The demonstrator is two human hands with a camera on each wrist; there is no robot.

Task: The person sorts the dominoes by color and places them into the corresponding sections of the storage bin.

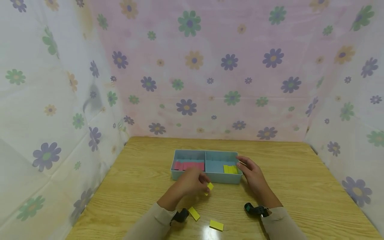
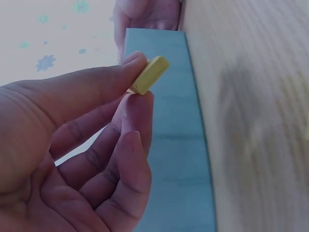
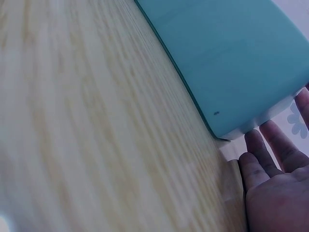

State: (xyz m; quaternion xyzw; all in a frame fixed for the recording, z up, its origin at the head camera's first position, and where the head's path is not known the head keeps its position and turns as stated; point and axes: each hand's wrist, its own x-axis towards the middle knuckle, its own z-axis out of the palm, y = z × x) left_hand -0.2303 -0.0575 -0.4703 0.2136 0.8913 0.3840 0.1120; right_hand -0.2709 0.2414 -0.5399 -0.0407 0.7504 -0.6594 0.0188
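Observation:
My left hand (image 1: 192, 181) pinches a small yellow domino-like block (image 2: 150, 75) between thumb and fingertips, just in front of a light blue box (image 1: 192, 175). Its other fingers curl loosely below. A divider splits the box into two compartments. Several pink blocks (image 1: 193, 166) lie in the left compartment, partly behind my left hand. Over in the right compartment, several yellow blocks (image 1: 230, 169) stand side by side near the front right corner. My right hand (image 1: 253, 173) touches the box's right end, fingers extended along the wall (image 3: 251, 126).
Two loose yellow blocks lie on the wooden table: one (image 1: 194, 213) beside the left wrist camera, another yellow block (image 1: 216, 225) nearer the front. Flowered cloth (image 1: 210, 100) encloses the table (image 1: 288, 173) at the back and both sides.

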